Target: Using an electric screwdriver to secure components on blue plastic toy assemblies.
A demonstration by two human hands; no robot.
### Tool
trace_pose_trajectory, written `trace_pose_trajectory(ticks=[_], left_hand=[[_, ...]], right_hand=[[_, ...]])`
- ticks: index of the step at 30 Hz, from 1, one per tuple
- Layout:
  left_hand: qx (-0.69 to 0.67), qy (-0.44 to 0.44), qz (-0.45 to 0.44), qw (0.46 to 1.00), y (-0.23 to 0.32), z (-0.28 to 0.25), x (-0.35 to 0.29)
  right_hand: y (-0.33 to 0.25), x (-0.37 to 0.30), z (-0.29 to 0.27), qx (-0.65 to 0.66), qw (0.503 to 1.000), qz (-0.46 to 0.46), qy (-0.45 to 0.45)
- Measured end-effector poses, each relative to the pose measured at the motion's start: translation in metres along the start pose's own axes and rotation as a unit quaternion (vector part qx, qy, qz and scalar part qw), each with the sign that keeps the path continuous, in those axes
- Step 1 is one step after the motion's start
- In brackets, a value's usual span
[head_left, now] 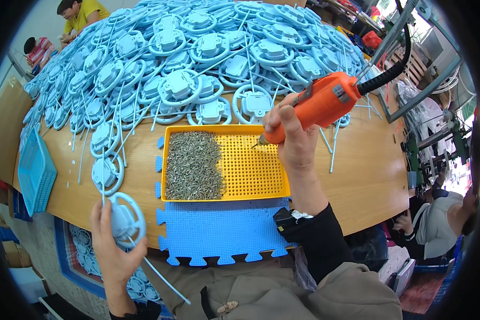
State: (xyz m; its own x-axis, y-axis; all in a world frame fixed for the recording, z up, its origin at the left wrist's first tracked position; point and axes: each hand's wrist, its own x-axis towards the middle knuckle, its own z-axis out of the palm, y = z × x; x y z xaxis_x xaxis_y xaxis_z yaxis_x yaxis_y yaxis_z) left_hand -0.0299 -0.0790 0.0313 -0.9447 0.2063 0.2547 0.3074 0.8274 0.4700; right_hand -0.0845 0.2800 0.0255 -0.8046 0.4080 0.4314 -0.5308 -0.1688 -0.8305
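Observation:
My left hand (112, 248) grips a light-blue plastic wheel-shaped part (121, 220) by its edge, fingers on the left and thumb at its lower right. A thin rod of the same blue (168, 281) runs down from it past the table edge. My right hand (296, 136) is closed round an orange electric screwdriver (328, 98), its bit pointing down and left above a yellow tray (226, 200). Small silvery screws (193, 166) heap up in the tray's left part; its right part shows a bare holed bottom.
A large pile of similar blue parts (197, 48) covers the table's far side. A blue foam mat (224, 229) lies under the tray. At left stands a blue basket (37, 173); below the table edge, a crate holds more parts (85, 245). Other people are around.

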Motion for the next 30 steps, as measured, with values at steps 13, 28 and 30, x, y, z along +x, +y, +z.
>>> trace_pose_trajectory(ticks=[13,28,30], left_hand=[[-0.068,-0.241,0.274,0.929,0.091,0.04,-0.009],[-0.037,-0.11,0.121,0.986,0.1,0.079,-0.026],[-0.035,-0.098,0.126,0.987,0.099,0.082,-0.028]], right_hand=[[0.0,-0.002,0.001,-0.013,1.0,-0.004,0.003],[-0.076,-0.068,0.049,0.073,0.985,0.052,-0.147],[-0.077,-0.08,0.051,0.057,0.985,0.066,-0.149]])
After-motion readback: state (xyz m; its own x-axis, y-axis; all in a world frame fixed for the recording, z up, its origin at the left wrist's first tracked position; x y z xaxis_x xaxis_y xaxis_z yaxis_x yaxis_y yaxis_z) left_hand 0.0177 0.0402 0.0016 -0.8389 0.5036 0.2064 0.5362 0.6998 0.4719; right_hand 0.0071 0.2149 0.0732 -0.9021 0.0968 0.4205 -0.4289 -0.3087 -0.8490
